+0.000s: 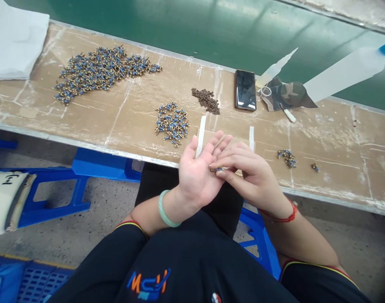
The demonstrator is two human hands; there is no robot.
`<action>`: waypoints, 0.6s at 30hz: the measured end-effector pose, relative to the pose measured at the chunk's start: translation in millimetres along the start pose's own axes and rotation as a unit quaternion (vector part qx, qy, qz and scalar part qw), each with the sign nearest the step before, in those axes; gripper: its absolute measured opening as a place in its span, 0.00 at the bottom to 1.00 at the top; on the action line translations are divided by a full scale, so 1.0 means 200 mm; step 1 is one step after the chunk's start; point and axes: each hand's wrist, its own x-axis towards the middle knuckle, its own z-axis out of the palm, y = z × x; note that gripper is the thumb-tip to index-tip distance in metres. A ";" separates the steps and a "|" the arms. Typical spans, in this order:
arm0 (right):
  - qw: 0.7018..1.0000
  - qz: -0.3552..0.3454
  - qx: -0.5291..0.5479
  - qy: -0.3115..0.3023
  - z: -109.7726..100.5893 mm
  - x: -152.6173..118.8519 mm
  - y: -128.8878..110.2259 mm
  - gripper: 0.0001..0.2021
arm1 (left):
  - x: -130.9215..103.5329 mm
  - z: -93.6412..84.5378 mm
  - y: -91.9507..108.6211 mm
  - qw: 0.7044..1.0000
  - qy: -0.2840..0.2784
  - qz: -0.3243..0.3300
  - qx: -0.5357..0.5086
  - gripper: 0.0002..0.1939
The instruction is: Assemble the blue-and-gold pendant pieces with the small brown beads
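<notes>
Head view, looking down over the person's lap: the left hand (pixel 197 172) lay palm up, fingers loosely spread, just past the near edge of the tabletop (pixel 338 134). A pale green bangle (pixel 164 210) circled its wrist. The right hand (pixel 247 172) reached across, its grip narrow, thumb and forefinger pinched on a small blue-and-brass part (pixel 216 169) that rested against the left palm. A red cord (pixel 282 218) sat on the right wrist.

On the worn brown tabletop, a small pile of matching parts (pixel 172 123) lay near the near edge, just beyond the left hand. A much larger heap (pixel 97 72) spread toward the far left corner. A little mound of dark brown pieces (pixel 207 100) sat toward the far edge, just beside a black phone (pixel 245 89) lying flat. A camouflage cloth (pixel 285 97) lay to the phone's right. Two white strips (pixel 201 134) lay near the hands. A few loose parts (pixel 287 156) sat near the near edge, right of the hands. A white cloth (pixel 15 40) covered the far left corner.
</notes>
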 end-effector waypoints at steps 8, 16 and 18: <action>0.999 -0.027 0.017 0.044 0.05 0.00 0.03 0.05 | -0.01 0.10 0.04 0.994 0.085 -0.006 -0.062 0.28; 0.938 0.128 0.246 0.206 0.14 -0.02 0.03 0.06 | -0.05 0.04 0.04 0.995 0.078 0.060 0.026 0.24; 0.921 0.145 0.245 0.267 0.18 -0.02 0.01 0.08 | -0.06 -0.02 0.00 0.980 0.065 0.151 0.114 0.17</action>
